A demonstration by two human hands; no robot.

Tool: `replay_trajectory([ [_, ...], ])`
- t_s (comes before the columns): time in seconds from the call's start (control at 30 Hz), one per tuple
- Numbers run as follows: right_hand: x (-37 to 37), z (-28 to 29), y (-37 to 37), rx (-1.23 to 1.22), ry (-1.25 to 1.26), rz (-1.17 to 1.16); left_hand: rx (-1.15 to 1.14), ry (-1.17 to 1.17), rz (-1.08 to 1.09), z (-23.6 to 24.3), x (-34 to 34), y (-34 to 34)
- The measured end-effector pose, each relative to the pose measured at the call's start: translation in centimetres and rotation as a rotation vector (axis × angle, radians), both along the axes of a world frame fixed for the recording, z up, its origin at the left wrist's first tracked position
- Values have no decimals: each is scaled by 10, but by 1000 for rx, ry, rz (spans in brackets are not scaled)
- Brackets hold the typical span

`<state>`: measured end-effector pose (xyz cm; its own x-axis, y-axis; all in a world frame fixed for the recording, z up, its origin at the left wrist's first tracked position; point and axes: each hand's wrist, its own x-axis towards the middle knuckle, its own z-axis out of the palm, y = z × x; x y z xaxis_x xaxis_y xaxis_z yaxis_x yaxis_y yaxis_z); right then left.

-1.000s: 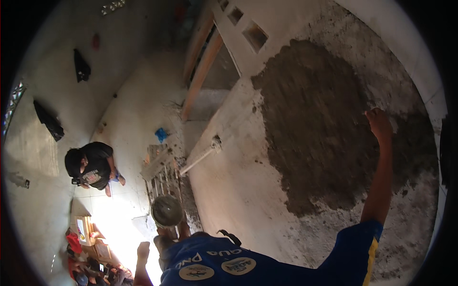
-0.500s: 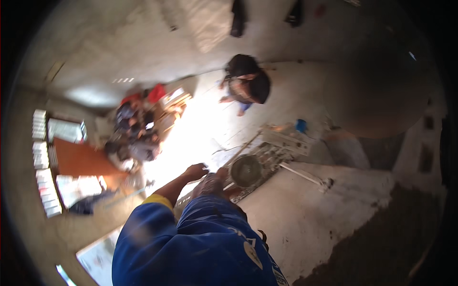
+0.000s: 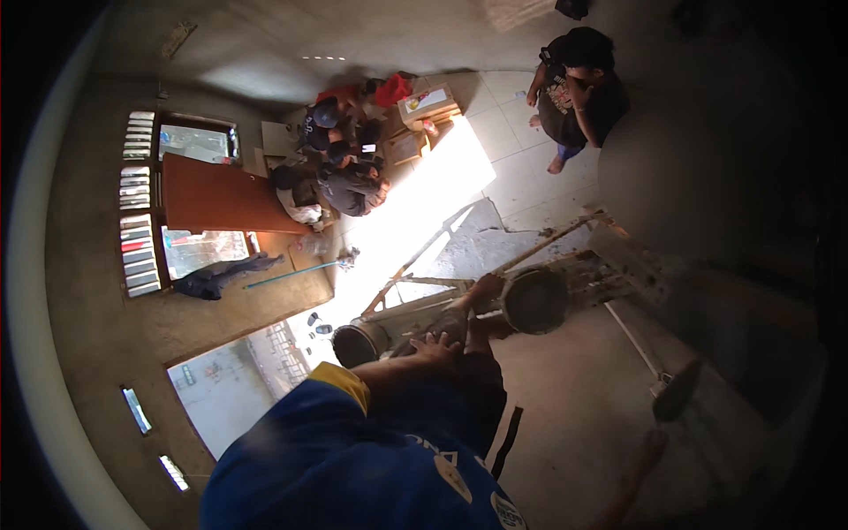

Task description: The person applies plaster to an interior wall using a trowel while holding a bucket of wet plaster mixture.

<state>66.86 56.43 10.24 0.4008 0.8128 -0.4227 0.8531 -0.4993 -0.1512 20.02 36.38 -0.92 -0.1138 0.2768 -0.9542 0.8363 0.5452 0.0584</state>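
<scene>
My left hand [image 3: 435,347] lies with its fingers spread on my bent leg. Just ahead of it, my foot [image 3: 484,290] rests on a narrow plank platform [image 3: 415,314], beside a round bucket [image 3: 536,300] of dark grey stuff. A second bucket [image 3: 357,344] stands on the left part of the platform. Low on the right, my right hand [image 3: 652,444] is dim and blurred, close below a dark rounded thing [image 3: 677,393] whose kind I cannot make out. Whether its fingers touch that thing cannot be told.
Several people [image 3: 349,181] sit at the far left by cardboard boxes [image 3: 428,106]. Another person [image 3: 579,88] stands at the far right. A thin pole [image 3: 632,340] slants off the platform. An orange-brown panel [image 3: 216,199] juts from the window, above a doorway [image 3: 238,380].
The view has swung, shifting the room's contents in it. My left hand, held out beyond my leg before, now rests on it. The second bucket and my right hand have come into view.
</scene>
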Motion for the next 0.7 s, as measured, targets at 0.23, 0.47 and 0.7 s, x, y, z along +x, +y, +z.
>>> replay_trajectory([
  [0.23,-161,-242,45,-754,-297,745,20,79,-74,-87,-3,1],
  [0.47,-184,-504,30,-260,-379,910,184,24,-149,-116,-18,7],
  [0.7,-203,-476,-18,-491,-121,585,178,55,-106,-123,-25,2],
])
